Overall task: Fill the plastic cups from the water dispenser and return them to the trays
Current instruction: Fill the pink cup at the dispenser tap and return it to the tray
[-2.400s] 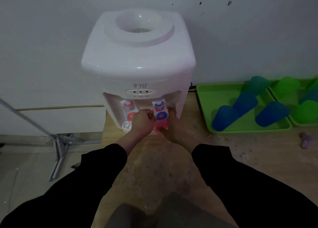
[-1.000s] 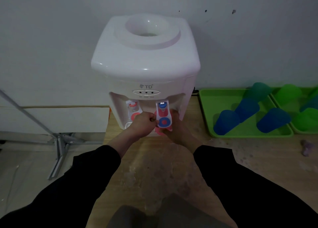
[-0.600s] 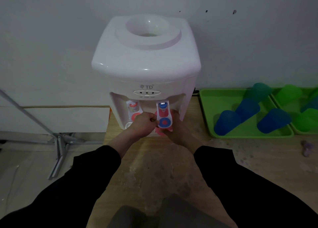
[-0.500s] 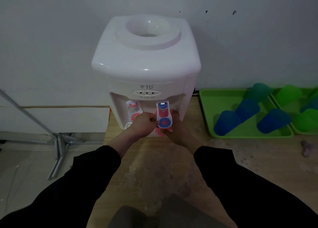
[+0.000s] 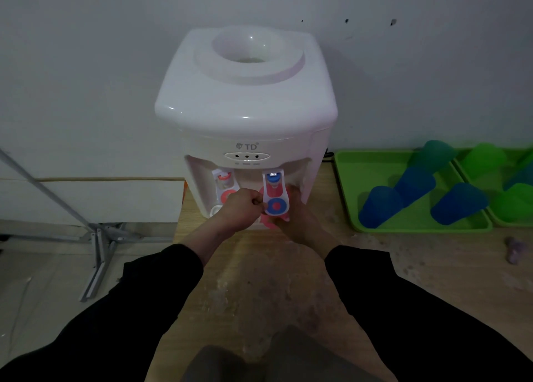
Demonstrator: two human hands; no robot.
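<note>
Pink cup (image 5: 272, 222) under blue tap (image 5: 275, 201): our right hand (image 5: 300, 223) wraps it, left hand (image 5: 242, 208) pinches the tap; tray (image 5: 363, 174) holds three blue cups (image 5: 377, 205), one teal cup (image 5: 432, 156).

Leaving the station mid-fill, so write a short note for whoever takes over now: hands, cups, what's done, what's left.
Left hand: grip on the blue tap lever of the water dispenser.
Right hand: holds the pink cup under that tap.
Blue cups and green cups sit on the two green trays, right of the dispenser; their fill cannot be seen.
Done: pink cup placed at the tap.
Left: finish filling, release the lever, set it on a tray, fill any empty cups.
</note>
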